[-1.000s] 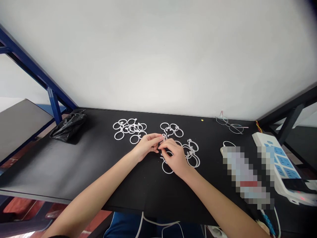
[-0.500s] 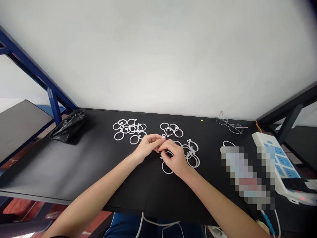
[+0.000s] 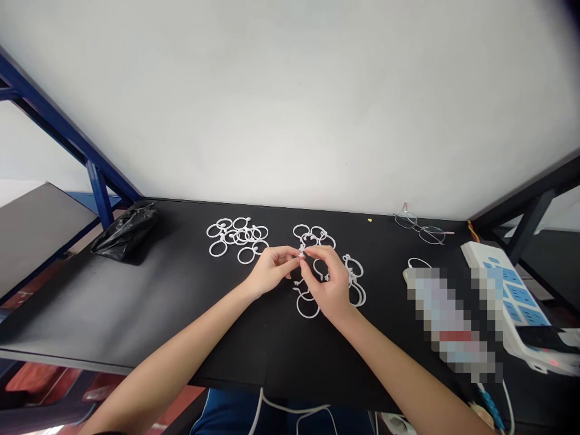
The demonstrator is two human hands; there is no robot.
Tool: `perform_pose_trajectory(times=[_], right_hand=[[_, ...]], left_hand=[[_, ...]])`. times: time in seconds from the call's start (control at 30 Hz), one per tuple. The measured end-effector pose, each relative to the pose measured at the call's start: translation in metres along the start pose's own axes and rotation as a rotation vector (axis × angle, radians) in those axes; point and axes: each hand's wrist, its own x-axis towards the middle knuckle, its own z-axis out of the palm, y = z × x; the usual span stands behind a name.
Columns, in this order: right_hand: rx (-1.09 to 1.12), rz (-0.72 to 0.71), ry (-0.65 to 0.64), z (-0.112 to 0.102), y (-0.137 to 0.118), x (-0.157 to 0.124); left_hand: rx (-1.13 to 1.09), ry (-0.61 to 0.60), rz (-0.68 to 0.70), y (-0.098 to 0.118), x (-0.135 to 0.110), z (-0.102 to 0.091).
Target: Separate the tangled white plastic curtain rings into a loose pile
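My left hand [image 3: 270, 269] is closed in a pinch on a small white plastic piece [image 3: 301, 251], which looks like the clasp end of a white ring. My right hand [image 3: 330, 281] comes from the other side, thumb and forefinger pinched on the same piece. Fingers hide most of what is held. Under and beside my right hand lie loose white rings [image 3: 308, 316], some partly covered by it. Behind my hands is a small group of white rings [image 3: 301, 225]. A larger cluster of white rings [image 3: 218, 248] lies to the left, overlapping.
A black plastic bag [image 3: 127, 235] sits at the table's left end. Eyeglasses [image 3: 431, 235] rest at the back right, near a yellow speck [image 3: 370, 220]. On the right are a blurred-out object [image 3: 453, 326] and a white power strip [image 3: 519, 296]. The wall borders the black table [image 3: 217, 338].
My right hand has turned and shifted slightly up, its fingertips now at the small white piece. My left hand stays nearly in place. The rings on the table look unmoved.
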Motion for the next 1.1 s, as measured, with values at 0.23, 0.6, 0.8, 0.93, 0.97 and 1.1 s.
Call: perform_pose_trajectory(times=[0.23, 0.6, 0.8, 0.93, 0.97, 1.1], right_hand=[[-0.010, 0.014, -0.058, 0.0030, 0.0080, -0.0020], [0.011, 0.097, 0.001, 0.0008, 0.0028, 0.0005], [0.022, 0.107, 0.006, -0.0003, 0.0021, 0.0006], [0.062, 0.132, 0.018, 0.0000, 0.0044, -0.0006], [0.077, 0.125, 0.022, 0.0000, 0.0048, -0.0009], [0.117, 0.113, 0.032, 0.0000, 0.0046, -0.0012]], left_hand=[[0.043, -0.036, 0.029, -0.0020, -0.0008, -0.0013], [0.046, -0.048, -0.005, -0.0015, -0.0018, -0.0021], [0.061, -0.038, 0.009, -0.0011, -0.0019, -0.0007], [0.017, 0.017, 0.052, 0.0008, -0.0023, 0.0012], [-0.004, -0.007, 0.055, 0.0014, -0.0025, 0.0013], [-0.082, -0.172, 0.006, 0.0038, -0.0034, 0.0002]])
